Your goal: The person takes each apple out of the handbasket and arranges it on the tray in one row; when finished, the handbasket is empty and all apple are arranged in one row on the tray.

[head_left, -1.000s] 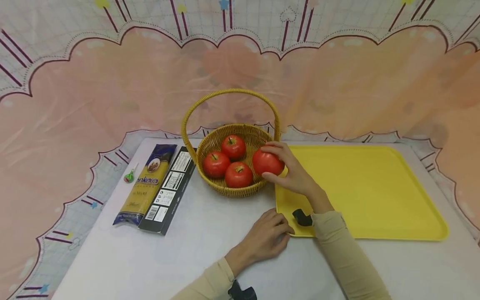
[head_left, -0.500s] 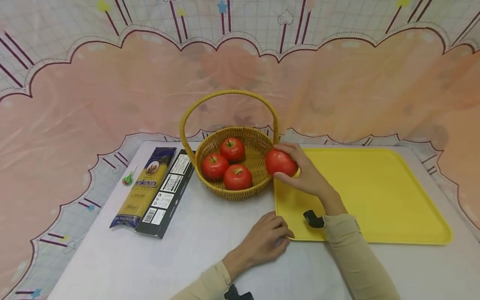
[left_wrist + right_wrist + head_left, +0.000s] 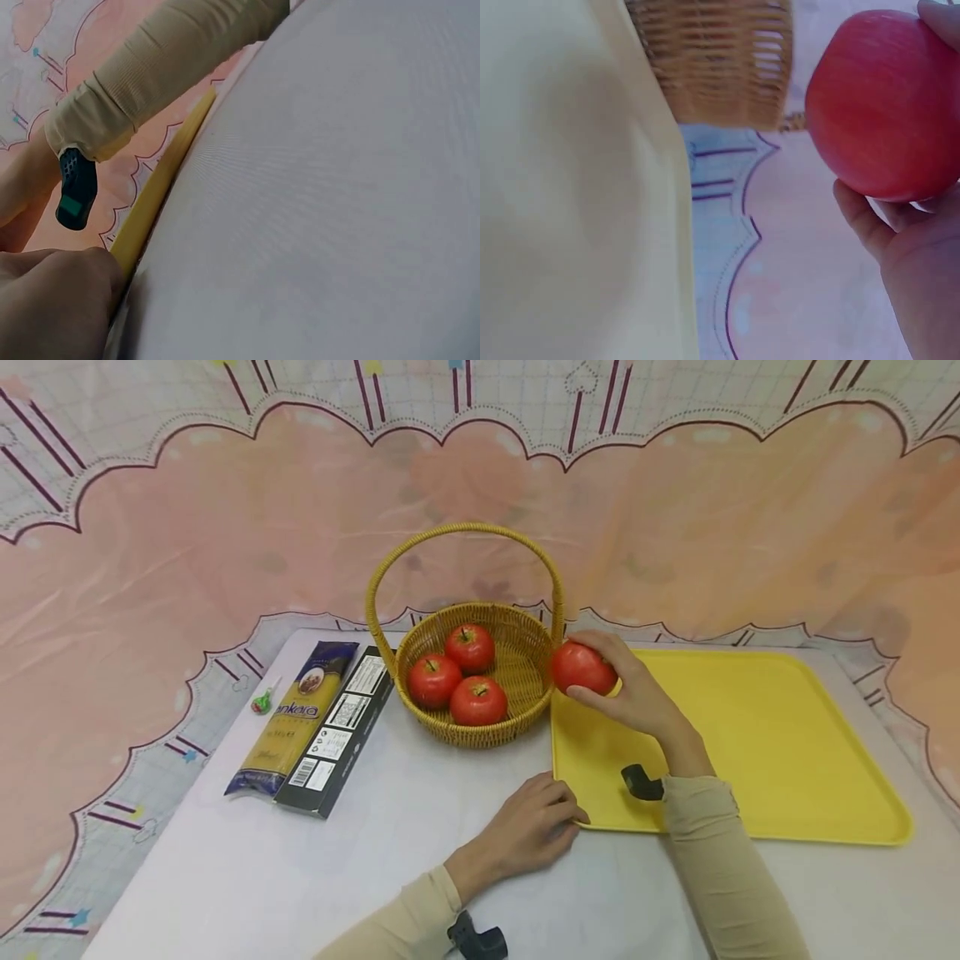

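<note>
from the head view, i see two hands at work over a white table [image 3: 360, 860]. the right hand [image 3: 641, 693] has its fingers and thumb curved round a red apple [image 3: 581, 668], opened only as wide as the fruit. that apple is off the table, just outside the right side of a wicker basket [image 3: 483, 737], in front of the far left corner of a yellow tray [image 3: 750, 743]. three more apples [image 3: 478, 700] sit together in the left part of the basket, under its tall arched handle [image 3: 465, 527]. the left hand [image 3: 528, 827] lies low with bent fingers, their tips touching the near left corner of the tray; whether they grip the rim i can't tell. over to the left, a blue and gold packet [image 3: 292, 727] lies slantwise along a black box [image 3: 345, 731] with white panels, and a small green lollipop [image 3: 262, 702] is near the packet. a peach and white cloth [image 3: 225, 543] hangs behind.

from the left wrist, the left hand is dim and partly cut off, its knuckles against the tray's edge, while the other arm's tan sleeve [image 3: 135, 82] crosses above.

from the right wrist, the apple shows large, fingertips on opposite sides of it, clear of both basket and tray.
</note>
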A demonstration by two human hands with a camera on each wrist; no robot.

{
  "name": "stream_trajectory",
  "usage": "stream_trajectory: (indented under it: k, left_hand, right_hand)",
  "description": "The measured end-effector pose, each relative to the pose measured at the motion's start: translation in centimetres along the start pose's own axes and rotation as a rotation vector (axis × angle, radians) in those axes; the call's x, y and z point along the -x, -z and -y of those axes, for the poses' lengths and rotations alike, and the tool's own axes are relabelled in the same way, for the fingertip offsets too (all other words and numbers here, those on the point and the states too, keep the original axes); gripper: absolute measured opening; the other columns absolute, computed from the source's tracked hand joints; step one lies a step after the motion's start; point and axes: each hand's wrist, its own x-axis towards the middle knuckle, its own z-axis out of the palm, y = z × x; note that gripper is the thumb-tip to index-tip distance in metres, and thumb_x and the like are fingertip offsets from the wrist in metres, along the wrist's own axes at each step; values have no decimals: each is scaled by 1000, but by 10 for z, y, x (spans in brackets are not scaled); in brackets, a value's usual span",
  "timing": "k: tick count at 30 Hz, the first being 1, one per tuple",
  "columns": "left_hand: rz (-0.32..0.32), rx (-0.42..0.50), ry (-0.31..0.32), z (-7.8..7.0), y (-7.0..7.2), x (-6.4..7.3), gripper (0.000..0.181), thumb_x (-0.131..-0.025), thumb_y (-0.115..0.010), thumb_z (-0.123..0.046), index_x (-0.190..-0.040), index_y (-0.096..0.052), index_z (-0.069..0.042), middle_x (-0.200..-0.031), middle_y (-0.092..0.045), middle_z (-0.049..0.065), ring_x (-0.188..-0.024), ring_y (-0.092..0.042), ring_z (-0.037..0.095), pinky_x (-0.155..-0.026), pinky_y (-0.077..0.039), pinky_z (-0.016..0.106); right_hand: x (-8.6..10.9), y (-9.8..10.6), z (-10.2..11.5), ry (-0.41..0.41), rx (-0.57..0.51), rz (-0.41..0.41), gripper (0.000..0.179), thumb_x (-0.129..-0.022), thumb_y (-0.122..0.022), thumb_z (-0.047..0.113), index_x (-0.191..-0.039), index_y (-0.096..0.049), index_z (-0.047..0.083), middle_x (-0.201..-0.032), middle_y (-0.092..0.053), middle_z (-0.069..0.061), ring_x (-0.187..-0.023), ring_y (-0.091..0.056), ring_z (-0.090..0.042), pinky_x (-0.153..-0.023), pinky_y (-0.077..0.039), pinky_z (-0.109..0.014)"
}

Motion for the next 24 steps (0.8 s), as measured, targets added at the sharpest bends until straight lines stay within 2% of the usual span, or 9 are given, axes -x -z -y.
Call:
stream_trajectory:
  k: [6,12,16,24]
  left_hand:
    - [53,41,0,-1,2,4,17,-89,-60,-20,-103,-67,-23,-96,-55,-9,-101,-48,9,-99,-39,27]
    - [68,-8,-27,3,8,-1,18,-89,-58,-20,-105,-66,-22,-99,-55,-8,-101,-48,9,-97,-39,25]
    - [68,7,-32,4,9,-1,19,-89,-57,-17,-105,-66,-21,-100,-56,-7,-101,-49,10,-98,-38,25]
    - [54,16,-24,1,4,2,21,-87,-56,-14,-105,-65,-21,-98,-54,-7,-101,-48,10,-99,-37,26]
  right_hand:
    - [4,10,-16,-68,-4,0,66,-83,-72,22,-140,-40,29,-144,-38,0,-126,-43,-29,-98,-41,-58]
    - [2,17,-35,-146,5,34,65,-83,-71,37,-137,-36,45,-143,-37,5,-125,-43,-28,-98,-41,-58]
    - [2,20,-40,-158,21,65,65,-83,-70,39,-138,-37,43,-146,-35,3,-125,-43,-29,-98,-41,-59]
    - [3,21,-53,-132,33,92,61,-82,-72,32,-136,-43,32,-143,-33,1,-123,-43,-33,-95,-43,-60]
